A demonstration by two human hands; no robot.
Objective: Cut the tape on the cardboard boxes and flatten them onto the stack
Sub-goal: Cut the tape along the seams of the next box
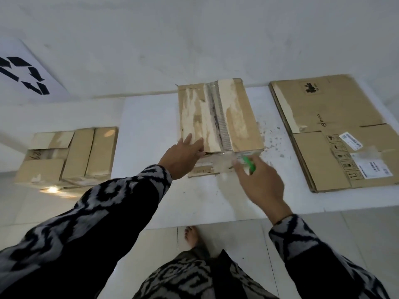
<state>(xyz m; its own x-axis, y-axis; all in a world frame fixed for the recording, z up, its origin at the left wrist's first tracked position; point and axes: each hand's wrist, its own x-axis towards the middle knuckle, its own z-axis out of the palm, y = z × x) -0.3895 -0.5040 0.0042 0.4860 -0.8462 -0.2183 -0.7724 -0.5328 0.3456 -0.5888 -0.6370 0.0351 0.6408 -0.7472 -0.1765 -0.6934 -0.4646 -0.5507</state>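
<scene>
While standing at centre of the white counter [151, 126], cardboard box [218, 117] not yet flattened: top flaps down, centre seam parted, a strip of clear tape [222, 167] hanging loose over the near end. Held down at its near-left corner by left hand [183, 158], fingers [195, 145] straight and laid flat on the torn top face. Met at its near-right edge, toward 5 o'clock, by right hand [259, 182], curled around a green cutter [249, 164] whose tip points at the taped end; thumb side hidden, so exact pinch cannot be told, though the grip looks closed on the handle. Judged mid-cut: top seam apparently open, end tape partly loosened, collapsing and moving still to come.

Out at 3 o'clock, lying on the counter, a stack of flattened boxes [336, 130], printed face up with shipping labels, so some of the job already done. Out at 9 o'clock, on the floor beside the counter, a cluster of unopened boxes [71, 156], still left to cut. Farther at 10 o'clock, a white sheet bearing a black recycling symbol [23, 74].
</scene>
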